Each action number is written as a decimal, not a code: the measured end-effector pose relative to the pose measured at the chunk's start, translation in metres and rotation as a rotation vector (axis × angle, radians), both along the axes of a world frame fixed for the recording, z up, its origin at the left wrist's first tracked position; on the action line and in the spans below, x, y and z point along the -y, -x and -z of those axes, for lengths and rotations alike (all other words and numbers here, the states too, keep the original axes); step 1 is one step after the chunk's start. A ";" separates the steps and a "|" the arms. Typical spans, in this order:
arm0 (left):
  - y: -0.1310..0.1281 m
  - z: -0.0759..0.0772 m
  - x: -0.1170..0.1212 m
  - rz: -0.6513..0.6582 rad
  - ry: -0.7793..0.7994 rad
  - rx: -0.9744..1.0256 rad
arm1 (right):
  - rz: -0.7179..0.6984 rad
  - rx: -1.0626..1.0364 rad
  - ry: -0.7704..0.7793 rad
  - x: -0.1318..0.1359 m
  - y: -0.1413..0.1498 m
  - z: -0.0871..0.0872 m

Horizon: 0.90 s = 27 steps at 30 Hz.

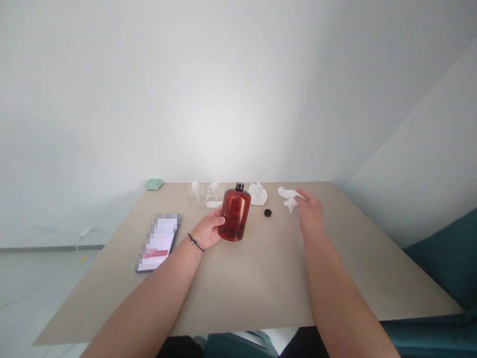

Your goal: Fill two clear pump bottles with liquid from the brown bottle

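Bottle (234,217), reddish-amber, uncapped, tilted, gripped in left hand (209,228); crumpled white tissue (288,197) pinched in right hand (310,213); black cap (268,213) between, on counter (261,283).

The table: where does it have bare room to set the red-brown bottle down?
The widest free patch of the table lies between the left forearm and the right forearm, nearer than the red-brown bottle. Another runs from the right forearm to the table's right edge. It is crowded beside and behind the bottle: clear containers, a crumpled tissue, a black cap.
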<state>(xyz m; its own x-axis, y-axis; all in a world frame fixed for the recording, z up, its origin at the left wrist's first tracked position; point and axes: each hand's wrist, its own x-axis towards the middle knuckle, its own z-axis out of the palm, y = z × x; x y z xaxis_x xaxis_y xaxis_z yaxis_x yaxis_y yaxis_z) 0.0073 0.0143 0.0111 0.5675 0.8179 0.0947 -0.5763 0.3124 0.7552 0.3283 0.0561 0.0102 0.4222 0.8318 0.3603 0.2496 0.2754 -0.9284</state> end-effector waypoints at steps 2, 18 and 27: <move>-0.001 -0.001 0.000 -0.080 -0.052 -0.038 | 0.080 0.049 0.067 -0.003 0.002 0.006; -0.014 -0.002 0.001 -0.427 -0.337 -0.372 | -0.567 0.210 -0.012 0.059 0.131 -0.020; -0.017 0.002 0.004 -0.481 -0.538 -0.648 | -0.397 0.229 0.031 0.047 0.131 -0.011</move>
